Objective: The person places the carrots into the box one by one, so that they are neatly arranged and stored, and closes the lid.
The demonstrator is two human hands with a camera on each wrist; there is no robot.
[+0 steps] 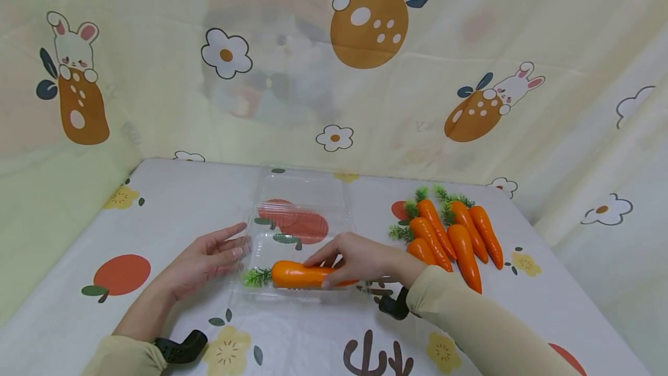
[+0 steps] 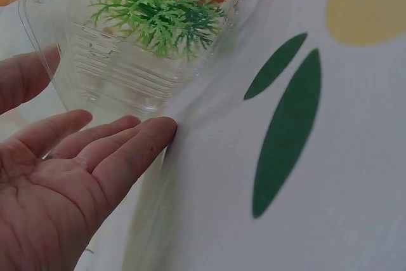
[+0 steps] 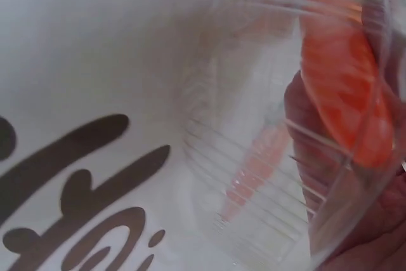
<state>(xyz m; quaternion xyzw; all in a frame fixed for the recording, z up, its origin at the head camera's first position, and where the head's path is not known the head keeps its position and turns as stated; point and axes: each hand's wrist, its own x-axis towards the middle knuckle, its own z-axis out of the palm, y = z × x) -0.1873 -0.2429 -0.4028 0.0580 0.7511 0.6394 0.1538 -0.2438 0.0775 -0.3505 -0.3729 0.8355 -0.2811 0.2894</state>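
A clear plastic box point(image 1: 308, 292) lies on the table with its lid point(image 1: 304, 189) folded back. Inside, along the near side, is an orange carrot point(image 1: 294, 275) with its green top point(image 2: 158, 17) to the left. The right hand point(image 1: 360, 257) pinches the carrot point(image 3: 339, 68) toward its tip; in the right wrist view the box wall partly covers those fingers. At the box's left end, the left hand point(image 1: 206, 260) has its fingers extended, palm toward the box; the left wrist view shows its fingertips point(image 2: 166, 125) at the box's edge.
Several carrots point(image 1: 463, 254) with green tops lie in a pile on the right of the table. Behind the table hangs a curtain point(image 1: 282, 91) printed with rabbits and flowers. The tablecloth point(image 1: 182, 202) carries printed fruit, flowers and leaves.
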